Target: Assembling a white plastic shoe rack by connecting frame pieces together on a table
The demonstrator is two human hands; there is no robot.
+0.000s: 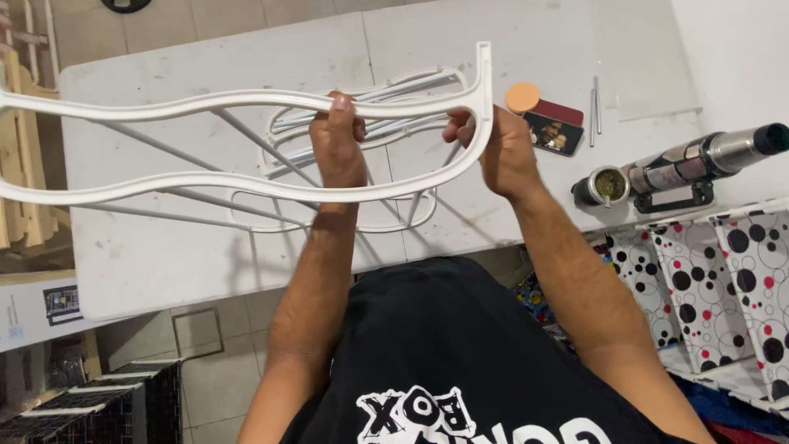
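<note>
We hold the white wavy plastic frame (246, 140) above the table (164, 255), left hand (339, 140) and right hand (501, 152) both clenched around it, apparently lining it up, which calls for steadiness.

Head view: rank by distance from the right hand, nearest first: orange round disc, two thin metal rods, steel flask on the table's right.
From the right hand, which grips the white curved frame:
1. Orange round disc: just above the hand on the table.
2. Two thin metal rods: farther right, lying upright in view.
3. Steel flask: far right, lying on its side near the table's edge.
</note>
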